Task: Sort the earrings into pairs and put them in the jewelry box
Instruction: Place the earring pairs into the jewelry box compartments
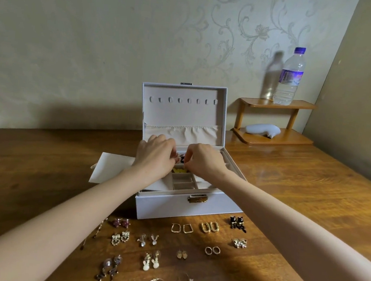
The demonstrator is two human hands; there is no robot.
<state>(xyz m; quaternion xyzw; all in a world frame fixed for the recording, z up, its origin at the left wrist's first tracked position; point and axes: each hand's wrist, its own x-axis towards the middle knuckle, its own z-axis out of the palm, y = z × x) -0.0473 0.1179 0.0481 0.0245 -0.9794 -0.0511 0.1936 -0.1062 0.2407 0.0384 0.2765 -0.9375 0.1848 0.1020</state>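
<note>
A white jewelry box (187, 206) stands open on the wooden table (310, 185), its lid upright. My left hand (156, 157) and my right hand (205, 161) meet over the box's back compartments, fingers curled around small dark and red earrings (181, 158) between them. Yellow earrings (178, 170) lie in a compartment just below. On the table in front of the box lie several pairs: gold hoops (209, 227), black cat earrings (236, 222), rabbit earrings (150, 264), pink studs (121, 222).
A white pouch (110, 167) lies left of the box. A small wooden shelf (274, 137) at the back right carries a water bottle (290, 76) and a white object (262, 130). The table's front edge is close below the earrings. Wall behind and at right.
</note>
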